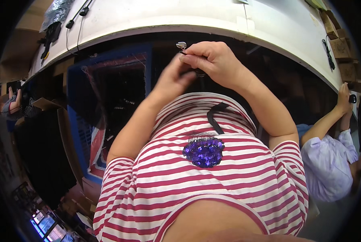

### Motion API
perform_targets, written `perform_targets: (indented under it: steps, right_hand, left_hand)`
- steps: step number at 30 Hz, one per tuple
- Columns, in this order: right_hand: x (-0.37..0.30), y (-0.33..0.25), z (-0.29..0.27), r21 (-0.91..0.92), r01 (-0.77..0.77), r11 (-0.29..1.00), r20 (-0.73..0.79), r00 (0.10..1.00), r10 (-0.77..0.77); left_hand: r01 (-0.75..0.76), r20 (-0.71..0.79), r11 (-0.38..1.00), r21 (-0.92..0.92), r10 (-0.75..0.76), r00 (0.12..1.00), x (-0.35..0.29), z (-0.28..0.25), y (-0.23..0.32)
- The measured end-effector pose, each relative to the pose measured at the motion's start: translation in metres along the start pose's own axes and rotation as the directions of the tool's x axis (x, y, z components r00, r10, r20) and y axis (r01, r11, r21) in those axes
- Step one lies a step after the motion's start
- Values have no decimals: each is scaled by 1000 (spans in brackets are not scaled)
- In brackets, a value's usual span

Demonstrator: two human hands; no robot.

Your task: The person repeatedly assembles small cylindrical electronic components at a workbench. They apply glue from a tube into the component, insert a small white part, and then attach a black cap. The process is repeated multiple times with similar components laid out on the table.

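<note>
Near a long white tabletop (160, 14), right of a blue plastic crate (149, 60), the right hand (218, 62) pinched a small black-and-silver piece (181, 45), the blurred left hand (171, 78) curled beside it, its hold impossible to tell.

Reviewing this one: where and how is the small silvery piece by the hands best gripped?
Probably a thumb-and-forefinger pinch at the lower end of the silvery piece, coming from the right. It is small and sticks up past the right hand, whose fingertips seem closed at that end. The left hand, blurred, crowds the other side. Finer shape is too small to tell.
</note>
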State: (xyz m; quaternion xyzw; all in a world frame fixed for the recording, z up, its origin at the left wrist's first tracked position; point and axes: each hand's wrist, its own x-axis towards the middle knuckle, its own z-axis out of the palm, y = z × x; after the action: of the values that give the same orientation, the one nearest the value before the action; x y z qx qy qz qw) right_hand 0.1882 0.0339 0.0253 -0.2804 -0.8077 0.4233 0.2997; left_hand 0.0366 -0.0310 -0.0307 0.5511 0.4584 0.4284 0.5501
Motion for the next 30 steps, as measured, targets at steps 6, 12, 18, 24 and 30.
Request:
perform_targets:
  steps: [6, 12, 18, 24, 30]
  right_hand:
    - [2, -5, -3, -124, -198, 972, 236, 946, 223]
    - [1, -1, -5, -13, -220, 975, 208, 954, 218]
    - [2, 9, -15, 156, -322, 934, 300, 916, 266]
    - [3, 20, -19, 148, -407, 901, 365, 870, 332]
    - [1, 20, -18, 249, -478, 842, 395, 844, 362]
  left_hand:
    - [-103, -131, 957, 273, 143, 981, 4, -37, 56]
    - [64, -87, 973, 222, -45, 995, 6, -48, 59]
    - [158, -16, 986, 62, -157, 987, 6, -48, 57]
    - [112, -45, 939, 326, -103, 994, 6, -41, 53]
    - [93, -72, 947, 306, -75, 995, 5, -38, 50]
